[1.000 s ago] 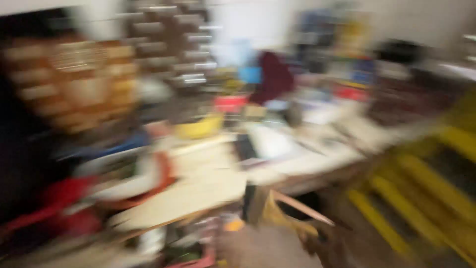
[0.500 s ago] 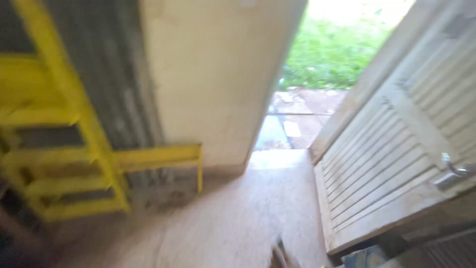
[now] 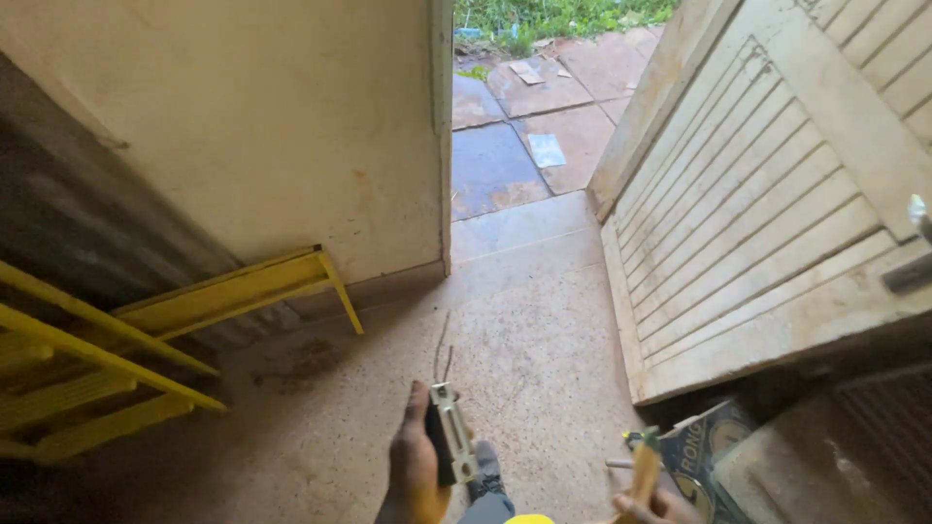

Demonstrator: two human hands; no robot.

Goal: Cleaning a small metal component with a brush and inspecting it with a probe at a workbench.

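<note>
Our left hand [image 3: 416, 475] has its fingers closed around a metal bracket [image 3: 451, 444], held upright above the floor [image 3: 544, 349]; our right hand [image 3: 658, 507] grips a wooden-handled tool [image 3: 645, 470] near the door [image 3: 777, 243].

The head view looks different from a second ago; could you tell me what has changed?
The view swung from a cluttered workbench to the open wooden door and floor. Both hands now show: the left hand holds a metal tool, the right hand a wooden-handled tool. The yellow frame remains in view.
</note>
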